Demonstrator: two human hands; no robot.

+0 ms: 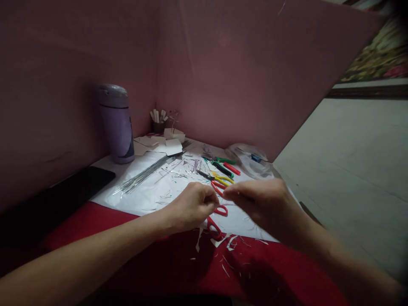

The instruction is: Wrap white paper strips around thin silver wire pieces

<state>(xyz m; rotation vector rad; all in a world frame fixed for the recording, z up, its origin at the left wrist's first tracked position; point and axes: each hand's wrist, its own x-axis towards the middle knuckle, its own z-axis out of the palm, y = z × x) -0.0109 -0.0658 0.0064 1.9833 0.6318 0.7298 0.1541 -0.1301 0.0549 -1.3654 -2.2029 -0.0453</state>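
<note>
My left hand [193,207] is closed in a pinch above the white sheet [181,193]; whatever its fingertips hold is too small to make out. Across a narrow gap, my right hand [263,202] has its fingers pressed together and pointing left, slightly blurred, and I cannot make out anything in them. Beneath and between the hands lie red-handled scissors [214,228], partly hidden by my left hand. Just beyond are red-handled pliers [216,187] and yellow-handled pliers [223,180]. Farther back lie green-handled pliers [225,160], a dark green-handled tool [223,168] and a red tool [232,168].
A bundle of thin wires [143,173] lies on the left of the sheet. Behind it stand a purple tumbler [116,123], pieces of card [174,146] and a small pot [158,126]. A clear plastic bag [248,159] sits back right. Paper scraps [231,242] litter the red cloth [178,263].
</note>
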